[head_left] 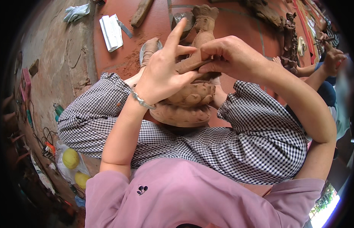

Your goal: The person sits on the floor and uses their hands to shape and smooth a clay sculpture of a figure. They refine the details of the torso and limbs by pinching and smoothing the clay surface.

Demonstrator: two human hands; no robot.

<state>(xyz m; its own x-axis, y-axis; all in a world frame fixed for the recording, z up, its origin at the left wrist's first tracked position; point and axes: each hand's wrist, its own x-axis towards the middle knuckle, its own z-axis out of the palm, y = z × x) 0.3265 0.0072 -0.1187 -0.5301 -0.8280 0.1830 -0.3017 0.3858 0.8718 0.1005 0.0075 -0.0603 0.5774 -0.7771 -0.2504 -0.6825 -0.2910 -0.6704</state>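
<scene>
"Two bare hands show over the wood carving [194,95]. Specify the state of each."

"Left hand [161,66]: open, fingers spread, index finger extended toward 12 o'clock. Contact with the carving cannot be confirmed. Right hand [234,57]: thumb and fingers closed in a pinch at the carving's middle. I cannot tell whether the pinch grips a separate thin piece or a part of the carving."

"Where is the carving, and why there?"

"Location: between the legs in checked trousers [260,144], just beyond the lap, over the red tiled floor [238,28]. This placement probably limits sideways roll and puts the middle section within reach of both hands. The right elbow sits at 3 o'clock, bent, likely so that the fingertips meet the work from the side opposite the left hand."

"State the orientation."

"Long axis: from 6 o'clock to between 12 and 1 o'clock. The rounded base [180,116] faces the body, with a petal-like lobed band above it. The flared far end [204,13] points away. The hands hide the middle; read the axis from the exposed ends."

"Surrounding items?"

"Pale glove [77,13]: between 10 and 11 o'clock. Folded white sheet [111,34]: near 11 o'clock. Both lie outside the legs, presumably to leave working room."
</scene>
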